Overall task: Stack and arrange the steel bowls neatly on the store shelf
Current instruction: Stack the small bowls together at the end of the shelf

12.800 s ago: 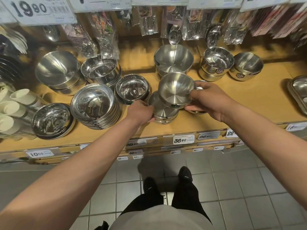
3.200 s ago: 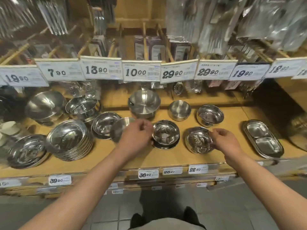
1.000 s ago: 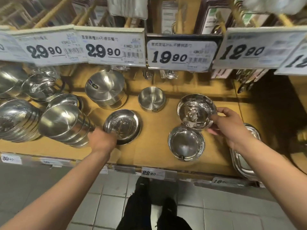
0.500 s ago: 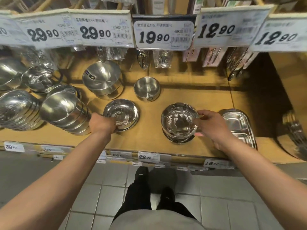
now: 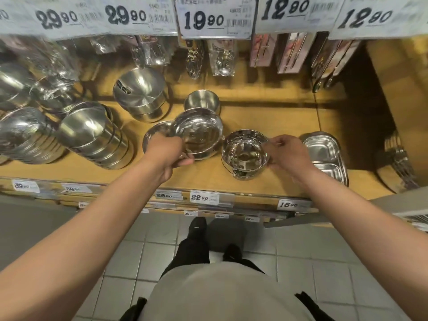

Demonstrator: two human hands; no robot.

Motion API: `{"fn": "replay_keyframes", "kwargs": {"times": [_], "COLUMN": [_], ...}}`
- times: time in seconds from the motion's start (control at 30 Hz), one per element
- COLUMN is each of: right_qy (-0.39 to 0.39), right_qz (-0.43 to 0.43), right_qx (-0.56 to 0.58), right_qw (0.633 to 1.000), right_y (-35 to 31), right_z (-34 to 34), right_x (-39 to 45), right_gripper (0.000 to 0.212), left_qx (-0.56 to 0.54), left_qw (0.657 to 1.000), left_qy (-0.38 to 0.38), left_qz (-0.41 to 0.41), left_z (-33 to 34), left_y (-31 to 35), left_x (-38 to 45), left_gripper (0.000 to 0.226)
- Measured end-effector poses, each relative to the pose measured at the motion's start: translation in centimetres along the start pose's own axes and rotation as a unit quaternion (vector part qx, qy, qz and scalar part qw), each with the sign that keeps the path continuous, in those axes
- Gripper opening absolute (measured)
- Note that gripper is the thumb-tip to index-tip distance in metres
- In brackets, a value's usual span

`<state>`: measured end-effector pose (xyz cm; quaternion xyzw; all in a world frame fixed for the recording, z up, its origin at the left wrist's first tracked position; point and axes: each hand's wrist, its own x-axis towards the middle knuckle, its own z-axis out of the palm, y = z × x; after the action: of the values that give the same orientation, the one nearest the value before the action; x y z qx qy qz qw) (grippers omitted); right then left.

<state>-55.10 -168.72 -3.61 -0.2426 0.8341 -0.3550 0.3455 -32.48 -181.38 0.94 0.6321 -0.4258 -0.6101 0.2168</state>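
Steel bowls crowd the wooden shelf (image 5: 266,117), starting at the far left with a tilted stack of wide shallow bowls (image 5: 20,135) beneath bagged, blurred steelware. Just right of it leans a second, taller stack of deeper bowls (image 5: 92,135), tipped toward the front edge. Behind and to the right stands a short upright stack of large bowls (image 5: 141,93) carrying a dark label on its rim. In front of that, a shallow bowl (image 5: 154,133) lies flat on the shelf, partly covered by the left hand (image 5: 168,156). That hand grips a second shallow bowl (image 5: 198,133) by its near rim, thumb under and fingers curled over, holding it raised and tilted above the flat one. Behind the lifted bowl sits a small straight-sided bowl (image 5: 202,100), alone near the back of the shelf. Just right of the lifted bowl, a stack of small deep bowls (image 5: 244,154) stands upright near the front edge. The right hand (image 5: 286,154) pinches its right rim, thumb low and fingers curled on top. Right of that hand, a divided steel tray (image 5: 324,156) rests flat with two compartments showing. Price tags (image 5: 203,197) run along the shelf's front lip, and larger price cards (image 5: 214,17) hang overhead above packaged spoons (image 5: 220,59) on hooks. Below, grey floor tiles (image 5: 312,251) and dark shoes (image 5: 196,228) show.
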Motion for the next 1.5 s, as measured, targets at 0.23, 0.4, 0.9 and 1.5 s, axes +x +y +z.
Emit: {"fn": "replay_keyframes", "kwargs": {"times": [0.23, 0.4, 0.9, 1.5], "right_qy": [-0.056, -0.053, 0.034, 0.080], "right_qz": [-0.027, -0.025, -0.056, -0.088], "right_qx": [0.131, 0.236, 0.045, 0.007], "right_qw": [0.989, 0.970, 0.997, 0.993], "right_y": [-1.9, -2.8, -1.4, -0.8], "right_z": [-1.5, -1.6, -0.5, 0.4], "right_x": [-1.4, -2.0, -2.5, -2.9], "right_gripper": [0.029, 0.026, 0.025, 0.019], "left_qx": [0.015, 0.032, 0.306, 0.306], "left_qw": [0.994, 0.986, 0.941, 0.936], "left_qy": [-0.107, -0.160, -0.091, -0.075], "left_qz": [0.009, -0.014, 0.114, 0.155], "left_z": [4.4, 6.4, 5.7, 5.4], "left_y": [1.3, 0.9, -0.3, -1.7], "left_x": [-2.4, -2.4, -0.2, 0.8], "left_gripper": [0.043, 0.041, 0.035, 0.025]}}
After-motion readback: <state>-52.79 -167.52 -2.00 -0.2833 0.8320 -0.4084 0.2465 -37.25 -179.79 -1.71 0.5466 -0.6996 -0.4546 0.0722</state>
